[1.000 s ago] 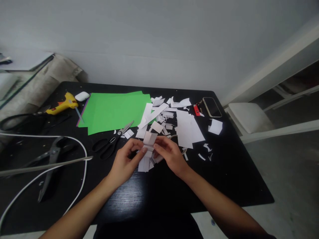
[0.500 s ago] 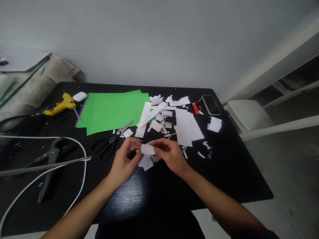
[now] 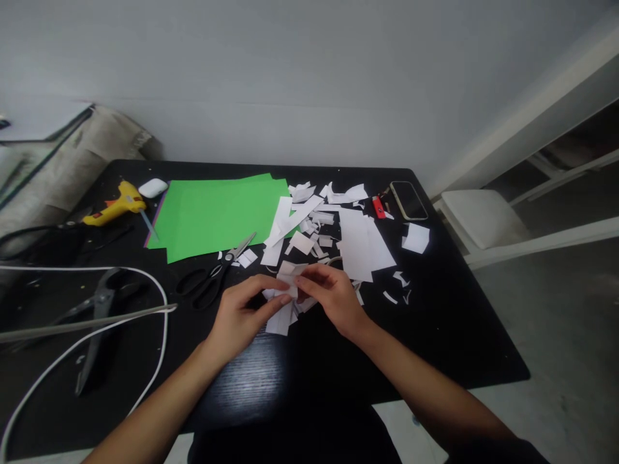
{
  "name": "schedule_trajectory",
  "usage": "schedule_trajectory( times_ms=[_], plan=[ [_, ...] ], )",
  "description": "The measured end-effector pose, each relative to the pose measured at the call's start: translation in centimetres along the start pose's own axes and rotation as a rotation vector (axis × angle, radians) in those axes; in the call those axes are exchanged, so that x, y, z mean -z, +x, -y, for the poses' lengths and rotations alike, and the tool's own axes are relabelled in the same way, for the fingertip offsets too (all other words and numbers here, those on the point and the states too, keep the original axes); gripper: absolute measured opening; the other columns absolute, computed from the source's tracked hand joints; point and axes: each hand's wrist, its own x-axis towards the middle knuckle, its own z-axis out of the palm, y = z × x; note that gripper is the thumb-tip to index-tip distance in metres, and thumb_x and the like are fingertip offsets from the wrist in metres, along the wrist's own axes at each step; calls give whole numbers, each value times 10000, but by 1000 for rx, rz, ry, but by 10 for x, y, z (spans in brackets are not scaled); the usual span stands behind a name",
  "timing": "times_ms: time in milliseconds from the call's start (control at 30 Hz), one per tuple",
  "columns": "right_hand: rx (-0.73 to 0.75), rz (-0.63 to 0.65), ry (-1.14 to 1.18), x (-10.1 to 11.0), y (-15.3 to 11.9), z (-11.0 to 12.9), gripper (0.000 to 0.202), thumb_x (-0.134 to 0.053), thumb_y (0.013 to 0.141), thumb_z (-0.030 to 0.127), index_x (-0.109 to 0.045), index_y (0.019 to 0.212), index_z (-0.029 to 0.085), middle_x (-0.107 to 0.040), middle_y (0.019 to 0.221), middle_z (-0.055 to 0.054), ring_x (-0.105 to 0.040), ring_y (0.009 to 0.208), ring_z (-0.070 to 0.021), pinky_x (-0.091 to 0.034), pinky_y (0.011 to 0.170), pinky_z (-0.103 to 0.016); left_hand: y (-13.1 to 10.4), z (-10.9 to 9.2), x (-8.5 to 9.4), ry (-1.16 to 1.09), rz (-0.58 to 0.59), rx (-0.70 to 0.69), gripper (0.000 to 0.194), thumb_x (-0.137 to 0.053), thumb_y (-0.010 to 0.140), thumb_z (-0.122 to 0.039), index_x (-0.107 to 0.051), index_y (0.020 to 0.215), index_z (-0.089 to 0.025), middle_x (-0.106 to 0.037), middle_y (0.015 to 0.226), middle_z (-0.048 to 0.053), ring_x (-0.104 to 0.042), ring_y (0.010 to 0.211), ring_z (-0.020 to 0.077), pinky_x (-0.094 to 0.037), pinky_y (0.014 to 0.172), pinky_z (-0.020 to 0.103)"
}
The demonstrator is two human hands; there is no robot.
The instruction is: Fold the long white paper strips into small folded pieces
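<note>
A small folded white paper piece (image 3: 289, 277) is pinched between both hands above the table's front middle. My left hand (image 3: 245, 308) grips its left side with thumb and fingers. On its right side, my right hand (image 3: 333, 298) closes on the same piece. More white paper pieces (image 3: 278, 322) lie under the hands, partly covered by them. Black-handled scissors (image 3: 215, 274) rest partly open to the left of the hands. Behind the hands is a heap of white paper scraps (image 3: 314, 232), with larger white sheets (image 3: 358, 241) on its right.
Green sheets (image 3: 222, 216) lie at the back left, beside a yellow glue gun (image 3: 118, 205) and a white case (image 3: 153, 188). A white cable (image 3: 162, 341) and metal pliers (image 3: 99, 322) are at the left. A red lighter (image 3: 378, 207) and phone (image 3: 409, 200) lie back right.
The held paper has turned and now stands more upright, with its folded parts showing. My left fingers have shifted right along it. The loose pieces beneath the hands look slightly moved.
</note>
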Motion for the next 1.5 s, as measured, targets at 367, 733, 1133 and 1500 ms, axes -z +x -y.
schedule_trajectory(
  times_ms=[367, 733, 1133, 1500],
  plan=[
    [-27, 42, 6, 4, 2, -7, 330, -909, 733, 364, -768, 985, 204, -774, 855, -9, -710, 697, -149, -637, 729, -327, 4, -2, 0, -201, 31, 249, 125, -806, 843, -324, -812, 904, -215, -810, 874, 47, -731, 758, 181, -581, 682, 271],
    [-2, 11, -4, 3, 1, -2, 300, -907, 729, 435, -757, 839, 199, -725, 771, 13, -673, 637, -132, -610, 666, -298, 2, 0, -4, -298, 7, 239, 181, -784, 861, -256, -622, 931, -217, -684, 820, -10, -646, 750, 136, -517, 690, 245],
    [-16, 41, 21, 2, 0, 1, 261, -887, 753, 442, -767, 779, 212, -706, 741, 1, -645, 615, -128, -590, 570, -263, -1, -2, -3, -120, -51, 189, 164, -682, 945, -343, -667, 871, -198, -665, 767, 4, -602, 674, 142, -482, 620, 258],
    [-6, -46, -11, 5, 1, 0, 266, -907, 715, 365, -746, 842, 196, -733, 790, -7, -630, 587, -116, -554, 514, -245, 10, 10, 8, -18, -431, 210, 256, -783, 862, -331, -605, 1007, -218, -650, 1059, 39, -629, 1032, 202, -487, 961, 347]
  ],
)
